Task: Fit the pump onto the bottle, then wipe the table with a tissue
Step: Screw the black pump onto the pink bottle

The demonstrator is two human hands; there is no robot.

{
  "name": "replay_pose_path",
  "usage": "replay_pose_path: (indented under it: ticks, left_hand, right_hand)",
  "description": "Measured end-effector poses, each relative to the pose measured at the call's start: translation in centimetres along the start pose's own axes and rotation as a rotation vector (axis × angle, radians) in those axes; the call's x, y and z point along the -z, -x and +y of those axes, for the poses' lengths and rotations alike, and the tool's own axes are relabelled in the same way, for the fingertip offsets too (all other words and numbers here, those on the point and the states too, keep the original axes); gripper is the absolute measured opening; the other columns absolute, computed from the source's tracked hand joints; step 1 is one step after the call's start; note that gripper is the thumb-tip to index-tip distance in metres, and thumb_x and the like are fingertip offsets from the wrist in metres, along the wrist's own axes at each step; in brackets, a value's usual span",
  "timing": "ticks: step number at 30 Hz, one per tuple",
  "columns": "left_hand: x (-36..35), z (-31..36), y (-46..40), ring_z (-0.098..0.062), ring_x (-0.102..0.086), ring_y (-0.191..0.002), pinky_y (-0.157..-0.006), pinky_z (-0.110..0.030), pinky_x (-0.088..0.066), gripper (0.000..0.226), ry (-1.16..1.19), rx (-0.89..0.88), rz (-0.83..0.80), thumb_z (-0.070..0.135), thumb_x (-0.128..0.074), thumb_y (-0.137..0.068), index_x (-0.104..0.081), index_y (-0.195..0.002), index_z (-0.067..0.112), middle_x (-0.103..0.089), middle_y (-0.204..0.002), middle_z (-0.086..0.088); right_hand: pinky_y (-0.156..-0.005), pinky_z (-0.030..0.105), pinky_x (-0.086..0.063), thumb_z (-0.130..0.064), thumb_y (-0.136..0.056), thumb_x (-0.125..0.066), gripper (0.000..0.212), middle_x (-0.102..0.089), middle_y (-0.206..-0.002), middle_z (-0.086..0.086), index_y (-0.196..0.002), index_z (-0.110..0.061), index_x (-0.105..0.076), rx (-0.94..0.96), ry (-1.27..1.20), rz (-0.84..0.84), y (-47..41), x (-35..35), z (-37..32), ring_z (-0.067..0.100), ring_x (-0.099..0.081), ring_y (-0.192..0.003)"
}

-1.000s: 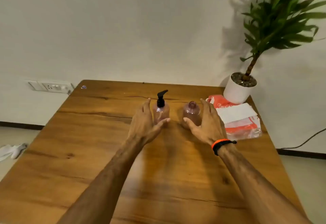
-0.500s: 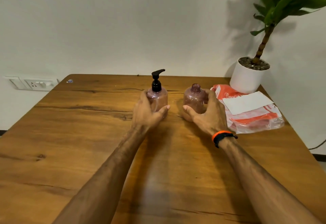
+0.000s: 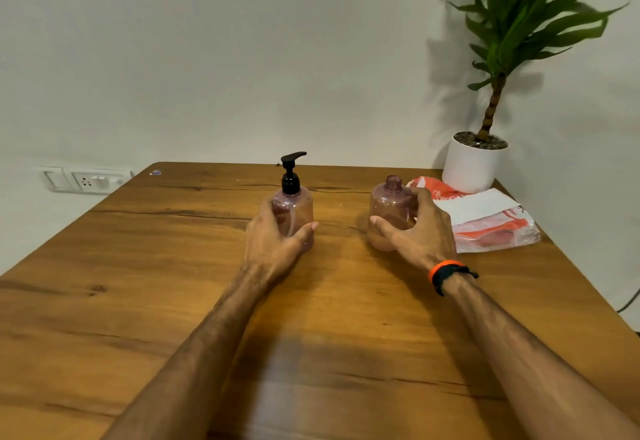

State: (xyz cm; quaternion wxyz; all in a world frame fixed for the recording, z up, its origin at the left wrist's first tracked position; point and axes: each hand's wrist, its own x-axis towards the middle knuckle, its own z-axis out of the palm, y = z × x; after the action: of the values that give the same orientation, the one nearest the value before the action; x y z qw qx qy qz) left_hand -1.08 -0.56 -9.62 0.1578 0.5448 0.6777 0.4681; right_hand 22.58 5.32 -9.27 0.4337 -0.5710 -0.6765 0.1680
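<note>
Both forearms reach fwd over the wooden bench (image 3: 156,266), roughly parallel, wrists low near the surface. Left hand (image 3: 273,245) wraps the lower body of the pump bottle (image 3: 294,211): thumb across the front, fingers curled round the far/left side, mostly hidden behind the translucent pink plastic. That bottle stands upright w/ the black pump (image 3: 291,172) seated on its neck, nozzle pointing right. Right hand (image 3: 415,231) grips the open bottle (image 3: 389,211), also pink & upright, neck bare at the top; thumb lies along the front near the base, fingers curve round the right side up by the shoulder. Can't tell whether either bottle's base is on the bench or just off it. The 2 bottles sit side by side toward the far middle of the bench, apart, w/ bare wood between. Right wrist carries an orange-and-black wristband (image 3: 446,273). Just right of the right hand lies a tissue pack (image 3: 485,228), orange/clear wrap w/ white tissue showing on top, flat on the bench. Behind it, at the far right corner, a white potted plant (image 3: 474,162). A wall socket (image 3: 86,181) sits on the wall to the left.
</note>
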Motion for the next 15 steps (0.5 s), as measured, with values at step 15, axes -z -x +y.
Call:
replay_pose_path:
  ticks: [15]
  left_hand:
    - [-0.1,-2.5,0.5,-0.006,-0.058,-0.095,-0.075,-0.02,-0.048,0.066,0.167,-0.05,0.002,0.052,-0.081,-0.065,-0.041,-0.117,0.041,-0.052,-0.102,0.024]
  right_hand:
    - [-0.08,0.031,-0.054,-0.039,-0.074,-0.075,0.055,-0.052,-0.114,-0.011,-0.119,-0.018,-0.05,0.454,-0.054,0.302,2.2,2.0,-7.0,0.01,-0.056,-0.1]
